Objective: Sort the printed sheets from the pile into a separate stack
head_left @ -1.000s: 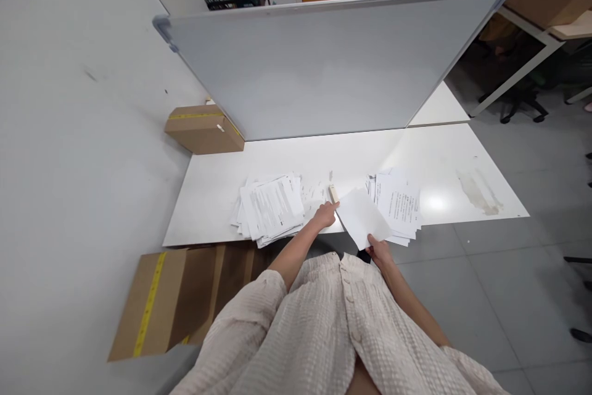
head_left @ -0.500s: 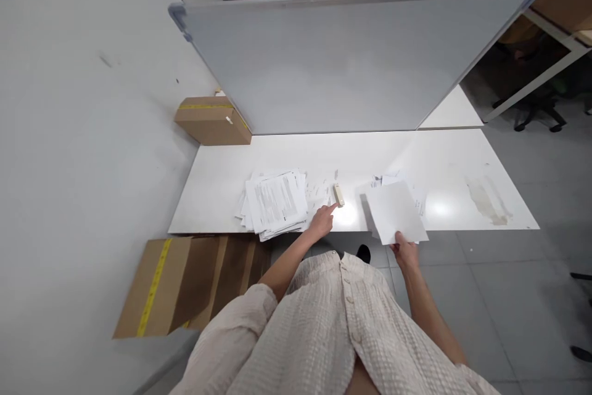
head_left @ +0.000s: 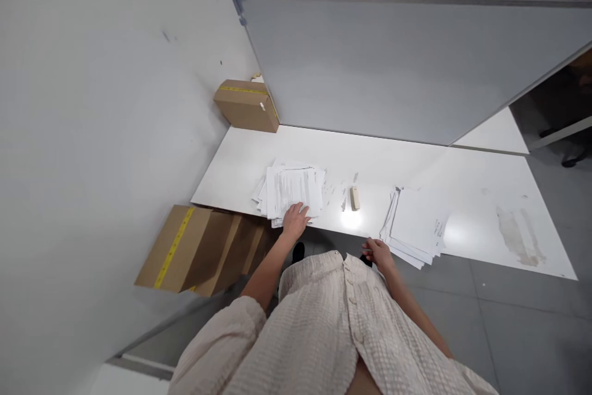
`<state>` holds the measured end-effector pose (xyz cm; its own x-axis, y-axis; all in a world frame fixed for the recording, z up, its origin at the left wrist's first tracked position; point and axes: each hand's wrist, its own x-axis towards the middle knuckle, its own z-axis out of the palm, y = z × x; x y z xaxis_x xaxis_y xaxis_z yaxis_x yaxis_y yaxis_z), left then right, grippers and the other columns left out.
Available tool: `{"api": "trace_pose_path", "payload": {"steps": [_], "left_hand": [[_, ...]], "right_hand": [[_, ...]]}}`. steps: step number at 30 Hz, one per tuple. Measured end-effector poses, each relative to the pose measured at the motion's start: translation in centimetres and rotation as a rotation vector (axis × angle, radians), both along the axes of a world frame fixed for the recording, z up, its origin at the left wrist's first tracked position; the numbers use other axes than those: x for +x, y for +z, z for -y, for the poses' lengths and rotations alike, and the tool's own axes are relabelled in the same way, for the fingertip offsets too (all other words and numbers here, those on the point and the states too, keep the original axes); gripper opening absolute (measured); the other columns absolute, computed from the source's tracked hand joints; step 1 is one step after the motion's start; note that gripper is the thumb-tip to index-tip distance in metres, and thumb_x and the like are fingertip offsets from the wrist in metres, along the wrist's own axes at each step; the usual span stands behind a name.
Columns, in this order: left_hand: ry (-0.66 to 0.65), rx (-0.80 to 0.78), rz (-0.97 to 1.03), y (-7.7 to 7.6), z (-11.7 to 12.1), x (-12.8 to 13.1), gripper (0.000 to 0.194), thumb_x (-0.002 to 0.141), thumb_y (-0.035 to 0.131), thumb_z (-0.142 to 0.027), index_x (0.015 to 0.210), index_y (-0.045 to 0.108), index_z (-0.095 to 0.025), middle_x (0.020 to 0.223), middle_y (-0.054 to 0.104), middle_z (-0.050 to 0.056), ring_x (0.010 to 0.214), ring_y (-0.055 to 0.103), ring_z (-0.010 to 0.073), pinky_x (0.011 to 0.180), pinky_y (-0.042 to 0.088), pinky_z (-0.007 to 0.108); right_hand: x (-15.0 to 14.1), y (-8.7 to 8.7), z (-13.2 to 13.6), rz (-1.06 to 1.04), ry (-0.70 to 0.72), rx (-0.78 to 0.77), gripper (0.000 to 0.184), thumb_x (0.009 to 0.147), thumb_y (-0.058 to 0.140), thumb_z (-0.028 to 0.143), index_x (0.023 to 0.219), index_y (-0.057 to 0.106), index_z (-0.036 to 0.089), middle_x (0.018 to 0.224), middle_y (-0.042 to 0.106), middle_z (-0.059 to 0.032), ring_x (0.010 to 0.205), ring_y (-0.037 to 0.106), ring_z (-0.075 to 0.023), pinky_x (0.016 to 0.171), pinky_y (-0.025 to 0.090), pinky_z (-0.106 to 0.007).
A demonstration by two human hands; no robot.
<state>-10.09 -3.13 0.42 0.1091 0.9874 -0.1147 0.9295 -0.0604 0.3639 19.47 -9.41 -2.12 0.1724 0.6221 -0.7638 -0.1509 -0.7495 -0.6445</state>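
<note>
My left hand (head_left: pixel 296 220) lies with spread fingers on the front part of a loose stack of printed sheets (head_left: pixel 292 188), at the left of the white table. My right hand (head_left: pixel 379 254) is just off the table's front edge, its fingers loosely bent and apart, with nothing seen in them. Beside it, to the right, is a second paper stack (head_left: pixel 414 216) with a blank sheet on top and some handwriting on a sheet at its right side. Some of its sheets jut over the edge. Between the stacks lies a small cream-coloured oblong object (head_left: pixel 354 198).
A whiteboard (head_left: pixel 370 68) stands along the back of the table (head_left: pixel 245 161). One cardboard box (head_left: pixel 247 111) sits at the back left corner. More cardboard boxes (head_left: pixel 171 247) are below at the left, by the wall. Grey marks (head_left: pixel 520 235) stain the table's right side.
My right hand has let go of a sheet, now on the right stack, and moved left. My left hand has gone from the cream-coloured object to the printed sheets. The view has turned left.
</note>
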Motion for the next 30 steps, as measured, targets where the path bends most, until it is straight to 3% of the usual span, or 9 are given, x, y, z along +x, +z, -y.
{"api": "trace_pose_path", "payload": {"steps": [5, 10, 16, 19, 21, 24, 27, 30], "left_hand": [[0.006, 0.010, 0.054, 0.0, 0.2, 0.3, 0.025, 0.081, 0.045, -0.027, 0.102, 0.058, -0.024, 0.119, 0.047, 0.007, 0.111, 0.037, 0.0249, 0.090, 0.034, 0.038], [0.086, -0.019, 0.168, 0.1, -0.4, 0.3, 0.023, 0.081, 0.043, -0.024, 0.088, 0.064, -0.023, 0.099, 0.059, 0.004, 0.099, 0.046, 0.0202, 0.087, 0.035, 0.035], [0.431, -0.056, 0.394, 0.6, -1.3, 0.1, 0.013, 0.073, 0.052, -0.025, 0.070, 0.063, -0.018, 0.079, 0.062, 0.003, 0.077, 0.055, 0.0144, 0.073, 0.042, 0.025], [0.497, 0.013, 0.400, 1.6, -0.9, 0.0, 0.012, 0.072, 0.053, -0.027, 0.068, 0.059, -0.019, 0.075, 0.060, 0.002, 0.075, 0.054, 0.0135, 0.072, 0.042, 0.025], [0.411, 0.074, 0.411, 2.2, -0.1, 0.4, 0.012, 0.074, 0.051, -0.028, 0.070, 0.058, -0.019, 0.079, 0.059, 0.002, 0.078, 0.054, 0.0138, 0.075, 0.042, 0.026], [0.096, 0.104, 0.481, 2.9, 1.7, 1.6, 0.013, 0.078, 0.047, -0.025, 0.075, 0.058, -0.019, 0.087, 0.060, 0.003, 0.086, 0.053, 0.0137, 0.081, 0.040, 0.027], [-0.209, 0.092, 0.512, 2.8, 3.0, 2.7, 0.015, 0.080, 0.046, -0.023, 0.079, 0.060, -0.019, 0.094, 0.060, 0.004, 0.094, 0.052, 0.0137, 0.087, 0.036, 0.029], [-0.202, 0.126, 0.469, 2.2, 3.0, 2.6, 0.019, 0.082, 0.044, -0.029, 0.089, 0.060, -0.020, 0.098, 0.059, 0.005, 0.096, 0.051, 0.0146, 0.087, 0.036, 0.029]], "right_hand": [[-4.1, 0.6, -3.7, -0.010, 0.307, 0.132, 0.017, 0.069, 0.057, 0.032, 0.069, 0.052, 0.017, 0.063, 0.062, -0.0020, 0.041, 0.053, -0.0085, 0.034, 0.040, -0.017], [-7.2, 1.0, -5.9, -0.033, 0.491, 0.183, 0.016, 0.070, 0.057, 0.032, 0.068, 0.052, 0.017, 0.062, 0.062, -0.0007, 0.041, 0.052, -0.0074, 0.035, 0.040, -0.016], [-8.7, 1.8, -6.4, -0.124, 0.528, 0.167, 0.018, 0.071, 0.057, 0.033, 0.069, 0.052, 0.016, 0.064, 0.061, -0.0016, 0.043, 0.053, -0.0075, 0.035, 0.040, -0.016], [-8.8, 2.9, -6.6, -0.212, 0.464, 0.133, 0.025, 0.072, 0.056, 0.040, 0.074, 0.053, 0.015, 0.069, 0.062, -0.0039, 0.048, 0.056, -0.0088, 0.038, 0.043, -0.017], [-8.9, 3.7, -6.9, -0.333, 0.412, 0.106, 0.034, 0.073, 0.052, 0.049, 0.082, 0.054, 0.016, 0.077, 0.063, -0.0061, 0.055, 0.059, -0.0112, 0.046, 0.048, -0.020], [-9.5, 4.3, -7.6, -0.502, 0.369, 0.041, 0.043, 0.074, 0.047, 0.056, 0.091, 0.053, 0.017, 0.081, 0.063, -0.0074, 0.063, 0.061, -0.0154, 0.055, 0.052, -0.028], [-10.0, 4.1, -8.1, -0.437, 0.292, 0.039, 0.033, 0.073, 0.055, 0.044, 0.088, 0.053, 0.015, 0.076, 0.064, -0.0073, 0.061, 0.061, -0.0164, 0.052, 0.051, -0.027], [-9.5, 3.6, -8.4, -0.234, 0.100, 0.114, 0.023, 0.071, 0.059, 0.029, 0.088, 0.053, 0.015, 0.080, 0.066, -0.0080, 0.066, 0.062, -0.0171, 0.052, 0.050, -0.024]]}}
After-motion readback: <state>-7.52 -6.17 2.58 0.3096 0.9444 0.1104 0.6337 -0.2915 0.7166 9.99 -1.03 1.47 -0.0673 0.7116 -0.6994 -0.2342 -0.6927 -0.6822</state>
